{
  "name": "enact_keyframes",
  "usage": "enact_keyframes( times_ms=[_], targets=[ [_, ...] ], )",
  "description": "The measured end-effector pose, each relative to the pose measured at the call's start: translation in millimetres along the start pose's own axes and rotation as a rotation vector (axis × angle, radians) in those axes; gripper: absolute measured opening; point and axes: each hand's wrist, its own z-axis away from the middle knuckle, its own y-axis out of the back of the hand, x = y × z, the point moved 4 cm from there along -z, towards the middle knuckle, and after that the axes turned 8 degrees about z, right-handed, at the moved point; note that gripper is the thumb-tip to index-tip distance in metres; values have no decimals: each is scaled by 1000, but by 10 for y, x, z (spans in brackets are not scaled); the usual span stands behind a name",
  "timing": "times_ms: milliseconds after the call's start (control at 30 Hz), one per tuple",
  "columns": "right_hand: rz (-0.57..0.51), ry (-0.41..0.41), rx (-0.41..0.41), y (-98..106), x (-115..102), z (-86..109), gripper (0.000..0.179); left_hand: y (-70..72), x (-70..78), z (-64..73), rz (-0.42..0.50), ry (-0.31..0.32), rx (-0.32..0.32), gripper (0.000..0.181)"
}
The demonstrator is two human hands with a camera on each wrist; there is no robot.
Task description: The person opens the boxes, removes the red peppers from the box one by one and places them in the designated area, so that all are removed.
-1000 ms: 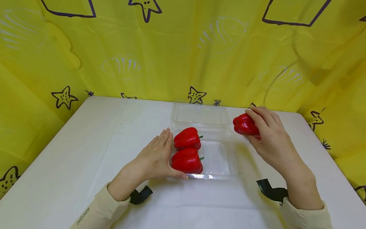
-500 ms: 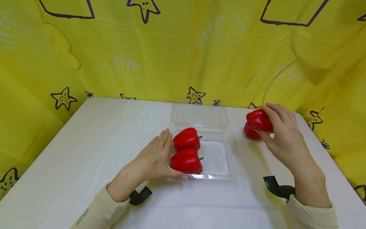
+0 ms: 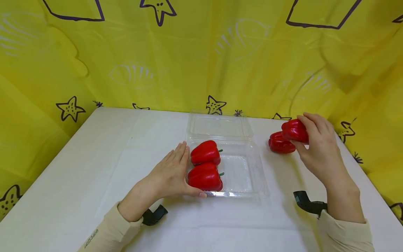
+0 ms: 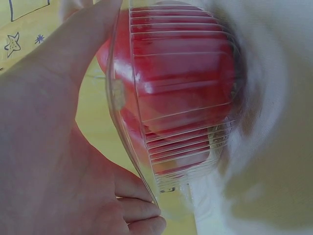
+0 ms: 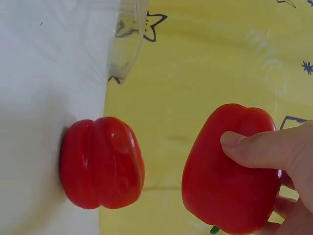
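A raised pepper (image 3: 294, 130) sits gripped in the right hand (image 3: 322, 148), clear of the lying pepper (image 5: 102, 164); glossy skin, so a firm grip looks wise! Left hand (image 3: 170, 175), straight-fingered, touches the plastic box (image 3: 237, 171): light, steady pressure should do.

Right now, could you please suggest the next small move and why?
Perhaps the right hand should lower its raised pepper onto the table beside the resting pepper, since it has been moving away from the open container.
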Motion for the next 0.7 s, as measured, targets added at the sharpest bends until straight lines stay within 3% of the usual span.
enact_keyframes(
  times_ms=[700],
  targets=[
    [28, -113, 18, -83, 324, 44, 72, -11, -3, -2, 2, -17, 1, 136]
  ],
)
